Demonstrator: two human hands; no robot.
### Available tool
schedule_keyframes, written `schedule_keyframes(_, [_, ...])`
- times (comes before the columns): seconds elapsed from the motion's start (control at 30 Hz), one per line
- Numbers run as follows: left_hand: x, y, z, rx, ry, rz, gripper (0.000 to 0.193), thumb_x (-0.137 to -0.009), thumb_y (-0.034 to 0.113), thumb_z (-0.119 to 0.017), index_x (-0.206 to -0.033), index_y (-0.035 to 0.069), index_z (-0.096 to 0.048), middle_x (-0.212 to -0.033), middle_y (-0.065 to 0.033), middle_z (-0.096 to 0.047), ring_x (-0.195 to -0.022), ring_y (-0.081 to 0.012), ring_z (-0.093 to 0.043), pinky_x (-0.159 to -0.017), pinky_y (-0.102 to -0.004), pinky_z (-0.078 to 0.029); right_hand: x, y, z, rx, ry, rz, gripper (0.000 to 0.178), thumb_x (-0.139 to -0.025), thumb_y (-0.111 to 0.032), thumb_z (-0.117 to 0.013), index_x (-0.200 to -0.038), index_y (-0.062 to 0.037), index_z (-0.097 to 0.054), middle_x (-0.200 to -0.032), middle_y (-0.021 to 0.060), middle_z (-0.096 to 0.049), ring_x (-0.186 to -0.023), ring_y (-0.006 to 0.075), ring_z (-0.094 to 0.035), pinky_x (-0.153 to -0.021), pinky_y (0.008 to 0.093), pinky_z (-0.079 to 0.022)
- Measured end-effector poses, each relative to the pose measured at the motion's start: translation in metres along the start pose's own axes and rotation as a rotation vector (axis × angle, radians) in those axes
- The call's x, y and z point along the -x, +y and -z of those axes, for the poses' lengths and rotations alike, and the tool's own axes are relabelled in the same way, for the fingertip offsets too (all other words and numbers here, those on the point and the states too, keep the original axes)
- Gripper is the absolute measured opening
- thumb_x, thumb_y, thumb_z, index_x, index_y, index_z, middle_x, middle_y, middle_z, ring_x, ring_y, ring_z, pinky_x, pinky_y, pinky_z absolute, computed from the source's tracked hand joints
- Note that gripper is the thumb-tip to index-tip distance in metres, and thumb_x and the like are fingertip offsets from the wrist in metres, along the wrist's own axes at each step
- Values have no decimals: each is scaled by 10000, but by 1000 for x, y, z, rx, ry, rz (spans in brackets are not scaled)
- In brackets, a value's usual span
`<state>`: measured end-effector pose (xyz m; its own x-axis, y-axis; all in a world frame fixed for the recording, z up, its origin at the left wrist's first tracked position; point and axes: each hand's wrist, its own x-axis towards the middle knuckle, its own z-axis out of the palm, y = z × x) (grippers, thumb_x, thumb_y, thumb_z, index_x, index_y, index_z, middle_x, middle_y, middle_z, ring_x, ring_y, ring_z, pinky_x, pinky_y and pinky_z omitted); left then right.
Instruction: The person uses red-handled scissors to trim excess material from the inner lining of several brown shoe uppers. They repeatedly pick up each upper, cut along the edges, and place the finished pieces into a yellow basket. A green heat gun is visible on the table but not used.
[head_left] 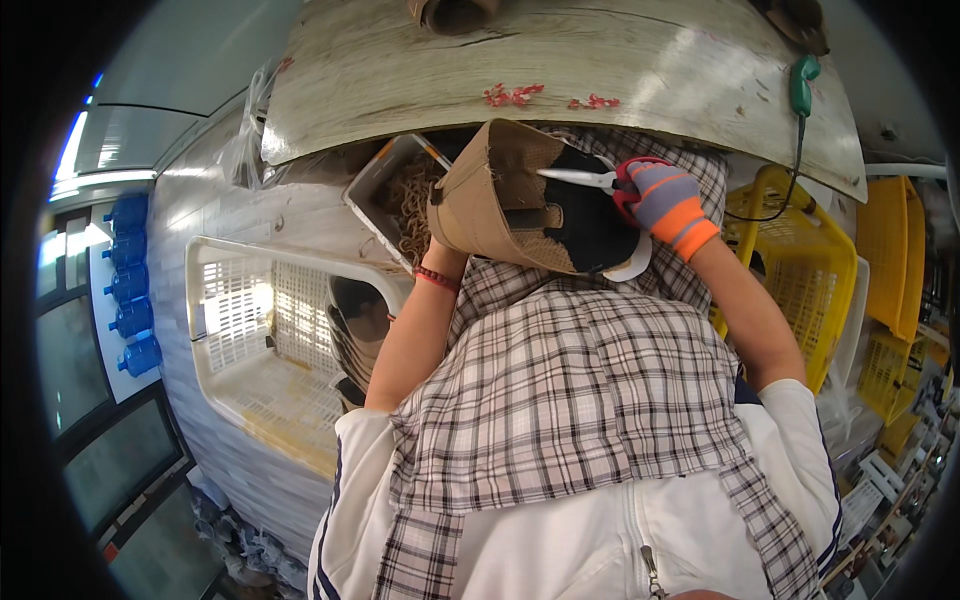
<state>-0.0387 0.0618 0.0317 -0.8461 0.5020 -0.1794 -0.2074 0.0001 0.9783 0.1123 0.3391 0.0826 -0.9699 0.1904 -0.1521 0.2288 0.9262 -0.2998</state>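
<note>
A tan boot upper with a dark lining rests above my lap, its wide opening turned to the right. My left hand holds it from the left and below; most of the fingers are hidden behind the tan material. In a grey and orange glove, my right hand is closed round the red handles of a pair of scissors. The scissor blades point left, over the opening of the upper. A pale flap shows at the lower right edge of the upper.
Ahead is a worn wooden table carrying a green-handled corded tool. A white bin of tan scraps stands beside my left hand. A white crate with several stacked uppers is left; a yellow crate is right.
</note>
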Motion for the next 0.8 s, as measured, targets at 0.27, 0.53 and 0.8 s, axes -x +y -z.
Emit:
schedule_keyframes(0.27, [3, -16, 3, -54, 70, -118, 462, -928, 370, -650, -1228, 24, -591, -1119, -35, -620, -960, -149, -563, -828, -305, -488, -2, -34, 42, 171, 156, 219, 378, -689, -306, -753, -964, -84, -619, -921, 109, -622, -884, 278, -594, -808, 381, -459])
schedule_keyframes(0.53, [-3, -29, 9, -140, 94, -190, 480, -927, 379, -648, -1244, 25, -582, -1142, -36, -614, -979, -148, -556, -846, -306, -480, -26, -48, 33, 382, 123, 249, 345, -769, -365, -724, -1019, -136, -656, -931, 56, -644, -882, 222, -614, -748, 332, -460])
schedule_keyframes(0.8, [-9, -44, 16, -207, 124, -239, 498, -927, 388, -647, -1259, 25, -572, -1166, -36, -607, -998, -148, -549, -865, -306, -472, -26, -35, 25, 267, 96, 307, 320, -793, -340, -689, -1022, -120, -651, -935, 75, -649, -904, 238, -617, -758, 349, -474])
